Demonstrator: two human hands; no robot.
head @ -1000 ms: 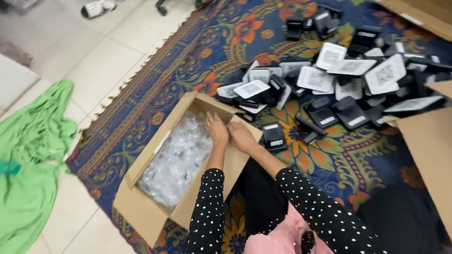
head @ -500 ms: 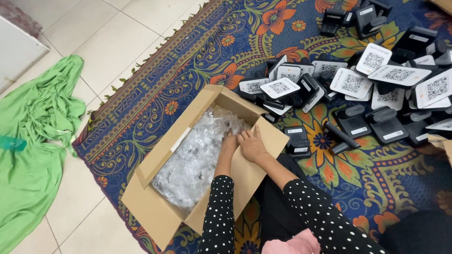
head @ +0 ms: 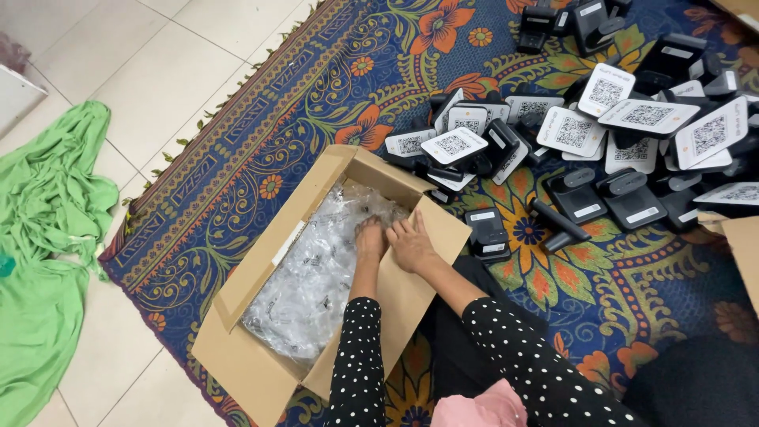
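An open brown cardboard box [head: 237, 368] lies on a patterned blue rug, filled with several small clear plastic bags [head: 316, 277] holding dark parts. My left hand [head: 369, 238] reaches down into the box, fingers buried among the bags. Beside it, my right hand [head: 411, 243] rests on the box's near flap at the rim, fingers spread and touching the bags' edge. Both arms wear black sleeves with white dots.
A heap of several black stands with white printed cards [head: 609, 126] covers the rug to the right of the box. A green cloth [head: 47, 237] lies on the white tiled floor at left. Another cardboard box edge [head: 743, 253] shows at far right.
Both hands have moved from the box's rim down toward the plastic bags; the left hand now digs into them. The view has shifted closer and to the right.
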